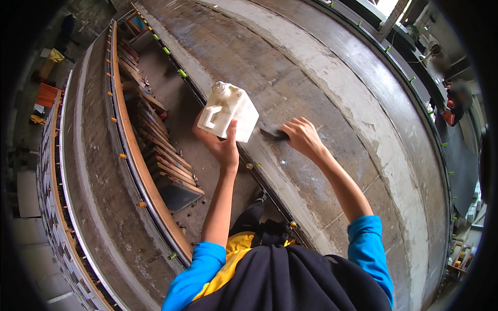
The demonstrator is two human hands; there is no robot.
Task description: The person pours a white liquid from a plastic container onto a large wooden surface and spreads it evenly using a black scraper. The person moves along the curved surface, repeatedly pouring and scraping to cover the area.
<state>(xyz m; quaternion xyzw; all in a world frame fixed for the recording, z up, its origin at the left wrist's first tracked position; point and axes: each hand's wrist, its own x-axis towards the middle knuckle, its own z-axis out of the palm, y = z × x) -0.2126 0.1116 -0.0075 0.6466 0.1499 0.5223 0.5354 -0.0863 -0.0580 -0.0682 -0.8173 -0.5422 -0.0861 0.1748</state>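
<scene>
My left hand [220, 146] is closed round the lower part of a whitish plastic jug [236, 111], held up near the long table's edge. The jug has a built-in handle and a cap at its upper left, and it is tilted. To its right, my right hand [302, 136] grips a dark, flat block-like tool [273, 132], whose exact kind I cannot make out. That tool is at the surface of the long grey-brown table [321, 171], which carries pale worn bands and stains.
On the left runs a second long table [98, 171] with a wooden edge [136, 171]. Stacked wooden boards [161, 145] lie on the floor between the tables. Green and yellow clips [182, 73] line the table edges. Another person [456, 103] is at the far right.
</scene>
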